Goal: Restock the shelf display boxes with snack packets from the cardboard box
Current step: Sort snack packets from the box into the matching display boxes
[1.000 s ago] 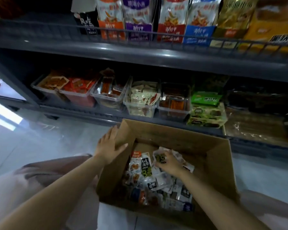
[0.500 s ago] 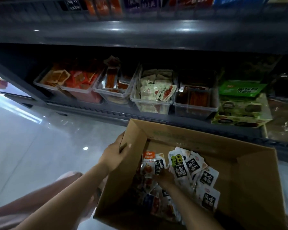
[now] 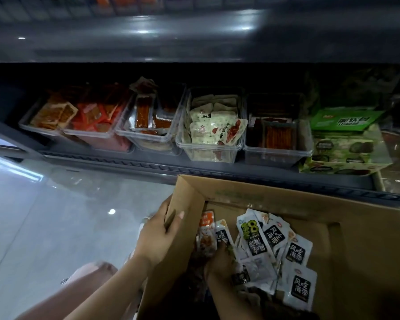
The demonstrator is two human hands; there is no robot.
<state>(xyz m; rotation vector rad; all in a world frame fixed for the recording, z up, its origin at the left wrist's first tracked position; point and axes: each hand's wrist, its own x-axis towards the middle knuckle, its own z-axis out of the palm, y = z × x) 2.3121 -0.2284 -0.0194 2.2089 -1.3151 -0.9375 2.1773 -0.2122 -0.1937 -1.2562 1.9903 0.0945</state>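
Possibly spilling slippery snack packets (image 3: 273,236): right hand (image 3: 219,262) buried inside cardboard box (image 3: 252,199), fingers hidden, grip untellable; left hand (image 3: 158,234) curled round its wall.

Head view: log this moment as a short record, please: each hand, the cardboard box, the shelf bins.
left hand: grips the left flap of the cardboard box, thumb inside
right hand: down among the snack packets in the box; fingers hidden
packets: mostly white pouches with black labels
shelf: row of clear bins holding packets; green carton at the right end
stage: no packet lifted to the shelf yet
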